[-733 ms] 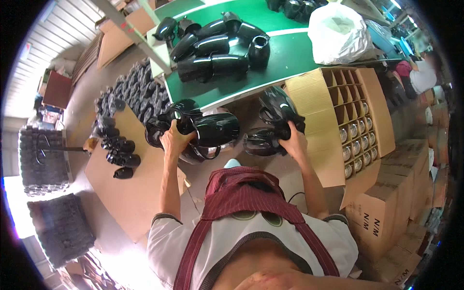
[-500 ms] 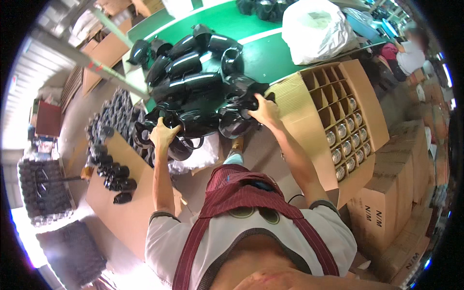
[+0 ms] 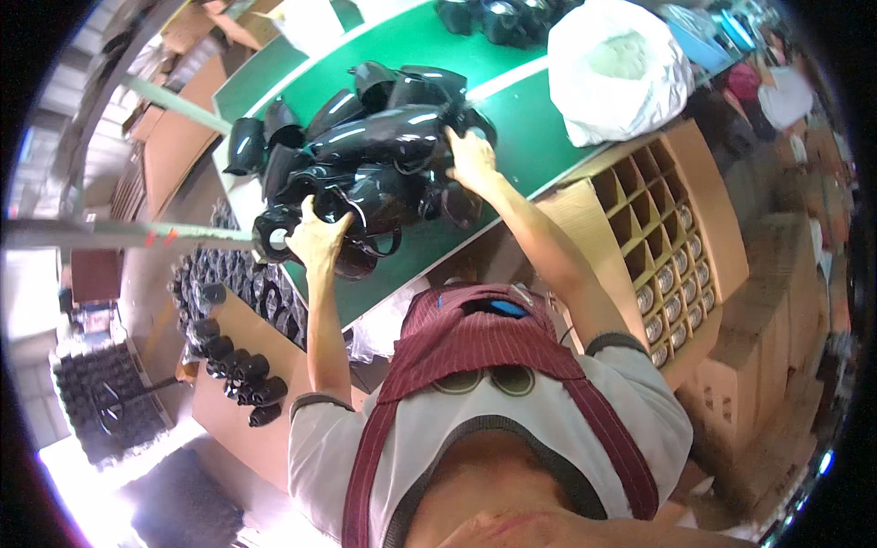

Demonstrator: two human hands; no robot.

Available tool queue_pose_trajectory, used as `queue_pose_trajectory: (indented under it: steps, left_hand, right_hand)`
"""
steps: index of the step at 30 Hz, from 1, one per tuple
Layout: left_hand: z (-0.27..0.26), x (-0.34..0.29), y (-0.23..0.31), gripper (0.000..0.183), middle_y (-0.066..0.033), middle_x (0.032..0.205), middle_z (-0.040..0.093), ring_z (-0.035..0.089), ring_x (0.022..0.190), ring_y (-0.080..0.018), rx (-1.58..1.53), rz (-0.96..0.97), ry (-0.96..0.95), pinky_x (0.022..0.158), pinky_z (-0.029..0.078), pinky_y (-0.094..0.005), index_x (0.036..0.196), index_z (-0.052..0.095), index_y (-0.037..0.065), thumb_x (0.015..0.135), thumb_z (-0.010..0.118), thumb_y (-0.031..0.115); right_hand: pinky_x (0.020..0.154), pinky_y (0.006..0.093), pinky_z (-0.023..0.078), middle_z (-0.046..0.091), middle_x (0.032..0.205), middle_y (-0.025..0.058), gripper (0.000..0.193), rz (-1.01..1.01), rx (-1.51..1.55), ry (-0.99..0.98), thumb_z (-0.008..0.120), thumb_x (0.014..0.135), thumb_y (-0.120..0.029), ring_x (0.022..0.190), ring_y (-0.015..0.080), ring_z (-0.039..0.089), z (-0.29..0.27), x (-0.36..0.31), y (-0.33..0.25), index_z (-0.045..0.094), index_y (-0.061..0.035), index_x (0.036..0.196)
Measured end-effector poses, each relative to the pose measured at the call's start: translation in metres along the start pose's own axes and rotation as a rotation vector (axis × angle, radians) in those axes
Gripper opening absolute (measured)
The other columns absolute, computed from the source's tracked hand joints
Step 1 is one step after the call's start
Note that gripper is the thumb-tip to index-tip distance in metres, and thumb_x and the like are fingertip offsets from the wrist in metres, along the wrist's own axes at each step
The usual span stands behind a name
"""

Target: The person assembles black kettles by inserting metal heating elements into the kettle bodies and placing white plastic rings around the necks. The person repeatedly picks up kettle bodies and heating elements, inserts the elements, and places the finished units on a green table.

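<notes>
Glossy black jug-like vessels, some with loop handles, lie heaped and overlapping on the green tabletop. At the heap's near left end, my left hand grips dark rims, thumb and fingers spread across them. One loop handle sticks out beside that hand. My right hand is closed on the right end of the pile, its fingertips partly lost among the dark shapes. How many vessels each hand holds cannot be made out.
Right of the table stands an open carton with dividers and round shiny-topped items in several cells. A white bag sits on the table. Closed cartons are stacked at right. Black vessels rest on cardboard at left, near a metal bar.
Both hands and the black vessels between them have moved from the table's near edge farther onto the green top. My body has come closer to the table.
</notes>
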State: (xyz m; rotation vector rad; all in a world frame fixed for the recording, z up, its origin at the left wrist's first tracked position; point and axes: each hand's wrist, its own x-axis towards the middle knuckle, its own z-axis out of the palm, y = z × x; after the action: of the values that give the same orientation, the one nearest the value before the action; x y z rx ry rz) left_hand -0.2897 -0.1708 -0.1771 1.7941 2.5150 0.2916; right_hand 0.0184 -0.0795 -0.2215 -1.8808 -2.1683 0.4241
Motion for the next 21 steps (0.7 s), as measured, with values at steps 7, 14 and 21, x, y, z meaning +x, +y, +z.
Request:
queue_pose_trajectory:
  steps: [7,14,21]
  left_hand:
    - [0.054,-0.057,0.005,0.098,-0.0262,0.095,0.071,0.070,0.086,-0.0446,-0.043,-0.096,-0.074,0.079,0.054,-0.0509,0.144,0.040,0.007,0.070,0.079,0.059]
    - [0.024,-0.114,0.014,0.094,-0.0278,0.100,0.069,0.067,0.095,-0.0457,-0.304,-0.306,-0.320,0.085,0.051,-0.0497,0.140,0.037,0.003,0.072,0.080,0.049]
    - [0.058,-0.110,0.007,0.130,-0.0138,0.110,0.069,0.062,0.115,-0.0320,-0.340,-0.160,-0.274,0.114,-0.003,-0.0678,0.156,-0.005,-0.002,0.070,0.080,0.047]
  right_hand:
    - [0.087,0.0474,0.056,0.064,0.112,0.0258,0.052,0.348,0.404,-0.043,0.054,0.096,-0.044,0.098,0.0446,0.066,0.029,0.030,0.034,0.059,-0.0043,0.129]
    - [0.103,0.0454,0.045,0.054,0.125,0.0295,0.062,0.195,0.483,0.045,0.060,0.090,-0.053,0.116,0.0419,0.052,0.056,0.017,0.030,0.066,0.0017,0.117]
    - [0.118,0.0646,0.011,0.034,0.146,0.0339,0.059,-0.235,-0.195,0.116,0.054,0.086,-0.005,0.143,0.0467,0.026,0.057,-0.003,0.031,0.052,-0.0237,0.142]
